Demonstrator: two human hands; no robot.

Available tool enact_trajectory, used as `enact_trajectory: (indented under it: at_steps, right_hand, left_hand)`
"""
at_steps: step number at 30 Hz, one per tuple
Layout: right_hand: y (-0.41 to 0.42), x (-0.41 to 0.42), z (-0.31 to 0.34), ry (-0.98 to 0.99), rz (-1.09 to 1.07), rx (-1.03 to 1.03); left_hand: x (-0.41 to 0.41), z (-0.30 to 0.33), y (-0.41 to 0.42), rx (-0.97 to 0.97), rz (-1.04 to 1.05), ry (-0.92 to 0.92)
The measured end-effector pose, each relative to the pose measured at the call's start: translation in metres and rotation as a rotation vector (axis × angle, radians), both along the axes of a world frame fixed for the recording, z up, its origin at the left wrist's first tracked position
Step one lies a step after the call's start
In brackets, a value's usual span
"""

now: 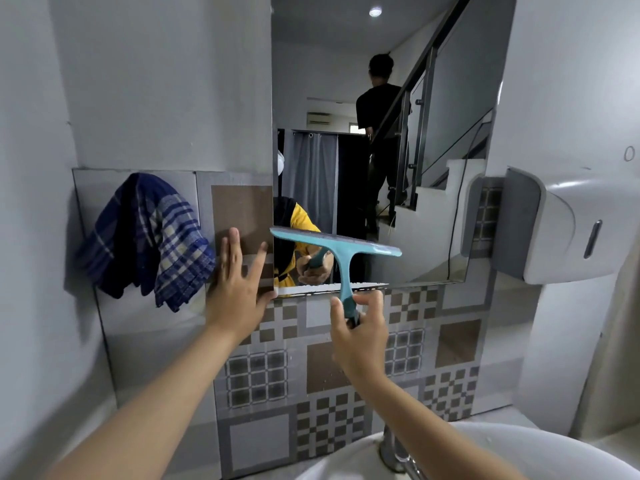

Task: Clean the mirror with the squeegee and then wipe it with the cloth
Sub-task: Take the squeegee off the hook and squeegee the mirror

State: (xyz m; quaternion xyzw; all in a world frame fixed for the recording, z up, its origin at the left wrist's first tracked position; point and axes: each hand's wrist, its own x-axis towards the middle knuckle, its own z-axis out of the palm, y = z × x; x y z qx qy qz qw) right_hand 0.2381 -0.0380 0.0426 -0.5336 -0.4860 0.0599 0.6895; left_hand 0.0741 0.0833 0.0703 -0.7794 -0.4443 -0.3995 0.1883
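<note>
A tall mirror (433, 202) hangs on the wall ahead, above patterned tiles. My right hand (360, 332) grips the handle of a teal squeegee (341, 251), whose blade lies tilted across the mirror's lower left part. My left hand (239, 285) rests flat, fingers spread, on the tiled wall just left of the mirror's lower corner, thumb at the mirror's edge. A blue plaid cloth (149, 237) hangs on the wall to the left, apart from both hands.
A white sink (485, 445) with a chrome tap (393, 452) sits below right. A grey-white wall dispenser (561, 226) juts out right of the mirror. The mirror reflects a staircase and a person in black.
</note>
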Motion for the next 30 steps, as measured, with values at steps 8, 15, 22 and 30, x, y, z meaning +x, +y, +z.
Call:
enact_trajectory:
  at_steps: [8,15,22,30]
  right_hand:
    - [-0.006,0.039,-0.011,-0.282,-0.087,0.037]
    - [-0.004,0.037,-0.027,-0.294,-0.060,0.064]
    - [-0.005,0.046,-0.043,-0.356,-0.031,0.018]
    - [-0.004,0.074,-0.046,-0.500,-0.056,-0.014]
  left_hand:
    - [-0.003,-0.001,0.001,0.016,0.004,0.009]
    - [-0.005,-0.001,0.002,0.025,0.020,0.041]
    - [-0.006,-0.003,0.006,0.036,0.054,0.088]
    - [-0.006,-0.003,0.007,0.038,0.064,0.093]
